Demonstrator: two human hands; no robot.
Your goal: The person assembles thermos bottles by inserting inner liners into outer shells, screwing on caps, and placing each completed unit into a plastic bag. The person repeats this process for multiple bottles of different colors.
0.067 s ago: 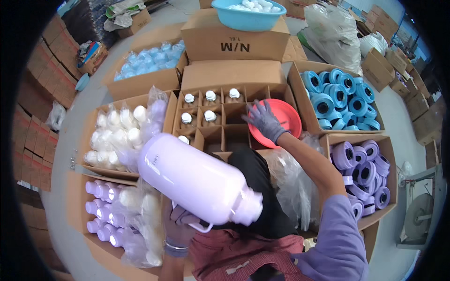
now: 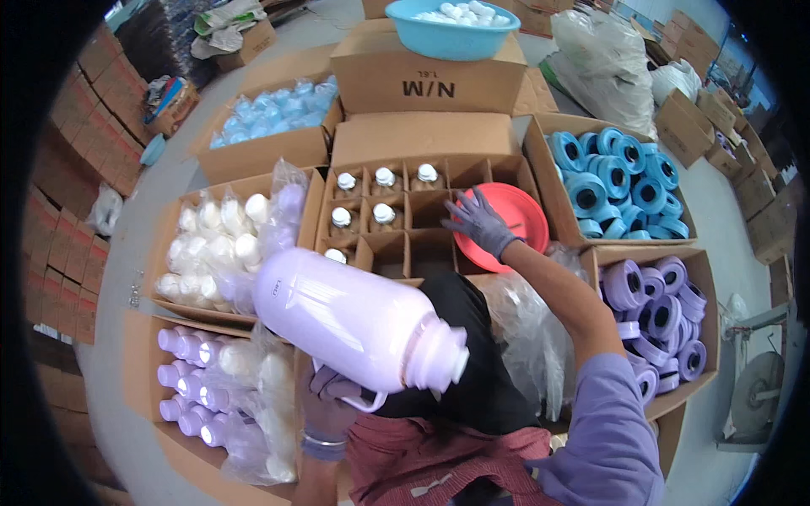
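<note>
My gloved left hand (image 2: 332, 393) is wrapped round the handle of a large lilac thermos jug (image 2: 342, 316). The jug lies aslant across the middle, its body to the upper left and its neck toward my lap at the lower right. At the red basin (image 2: 530, 218), my gloved right hand (image 2: 483, 224) reaches over the left side with fingers spread, and no held thing shows. Whether the fingertips touch the basin cannot be made out. Beneath the basin is a divided carton (image 2: 432, 221), where several white-capped bottles (image 2: 385, 178) stand upright in the left cells.
On the right are cartons of blue ring-shaped parts (image 2: 650, 194) and purple ring-shaped parts (image 2: 664, 315). To the left, cartons hold bagged white cups (image 2: 221, 244) and lilac bottle-shaped parts (image 2: 194, 384). A light-blue basin (image 2: 451, 38) of white pieces rests on a box (image 2: 422, 72) behind.
The lilac jug has turned slightly in my left hand, its neck end shifting a little upward and left. My right hand stays at the red basin. The whole view has shifted slightly.
</note>
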